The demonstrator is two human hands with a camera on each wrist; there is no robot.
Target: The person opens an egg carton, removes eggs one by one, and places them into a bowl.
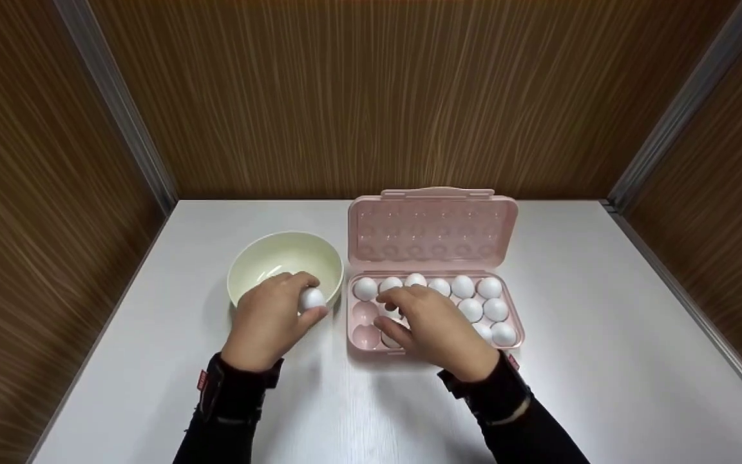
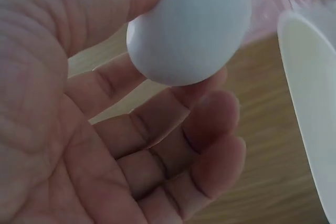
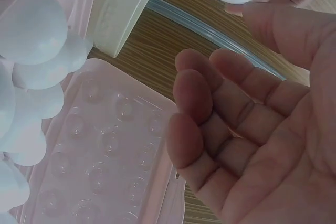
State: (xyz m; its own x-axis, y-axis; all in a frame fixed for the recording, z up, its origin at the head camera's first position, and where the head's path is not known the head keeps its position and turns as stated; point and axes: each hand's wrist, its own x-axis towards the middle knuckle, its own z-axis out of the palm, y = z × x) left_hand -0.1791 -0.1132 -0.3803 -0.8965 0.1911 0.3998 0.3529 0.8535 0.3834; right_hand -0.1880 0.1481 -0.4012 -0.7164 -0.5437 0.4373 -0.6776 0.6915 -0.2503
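My left hand [image 1: 315,298] pinches a white egg [image 1: 310,299] between thumb and fingers, just over the near right rim of a cream bowl [image 1: 284,258]. The left wrist view shows that egg [image 2: 189,30] held at the fingertips above the curled fingers [image 2: 210,119]. A pink egg tray [image 1: 518,336] lies open to the right and holds several white eggs [image 1: 462,287]. Two cups at its left end [image 1: 364,314] show empty. My right hand [image 1: 384,310] hovers over the tray's left part, fingers loosely bent. In the right wrist view its palm [image 3: 236,61] is empty.
The tray's lid [image 1: 432,232] lies flat behind it. Bowl and tray sit on a white table [image 1: 603,361] enclosed by wood-panel walls [image 1: 371,96] at the back and both sides. The bowl [image 3: 126,9] looks empty.
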